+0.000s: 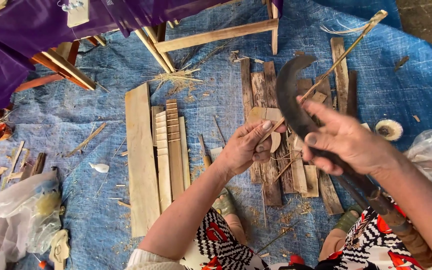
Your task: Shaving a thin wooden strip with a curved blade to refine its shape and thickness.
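Hands work above the blue tarp point(101, 90). The left hand point(246, 147) pinches the near end of a thin bamboo strip point(333, 65), which rises away over the tarp. The right hand point(348, 142) grips closed around a curved dark knife point(291, 100), its blade touching the strip. Wooden slats point(168, 155) lie on the tarp left of the hands.

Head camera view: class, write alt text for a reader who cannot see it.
A person's right hand holds a curved dark blade against a thin bamboo strip, which the left hand pinches at its lower end. Below lie wooden slats and shavings on a blue tarp.
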